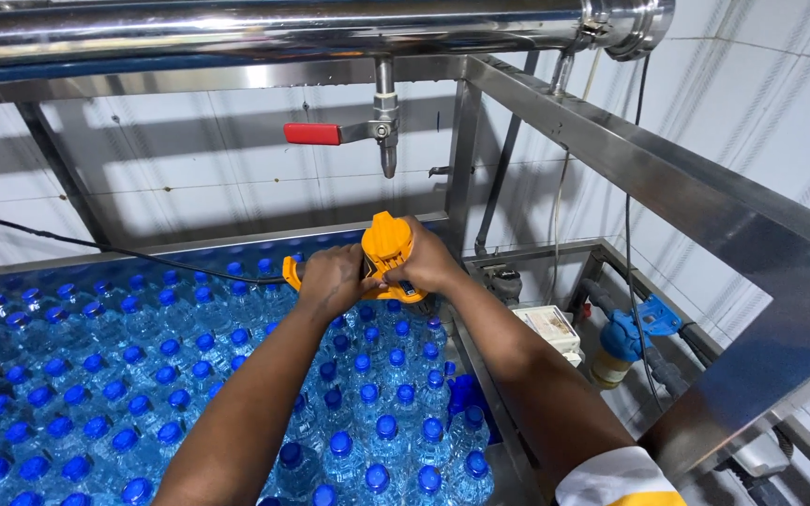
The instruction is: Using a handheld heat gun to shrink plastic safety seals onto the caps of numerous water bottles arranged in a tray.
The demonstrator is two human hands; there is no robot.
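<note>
Both my hands grip a yellow hand-held power tool (385, 245) held over a packed field of clear plastic bottles with blue caps (142, 375). My left hand (330, 279) wraps the tool's handle on the left side. My right hand (427, 260) clasps the tool's body from the right. A black cable (96, 245) runs from the tool leftward over the bottles. The tool sits just below a steel tap (385, 122) with a red lever (311, 134).
A steel frame rail (649, 178) slants down the right side, and a thick steel pipe (264, 28) crosses overhead. Beyond the frame stand a blue-capped filter housing (616, 347), a small white box (551, 328), hoses and white tiled walls (771, 84).
</note>
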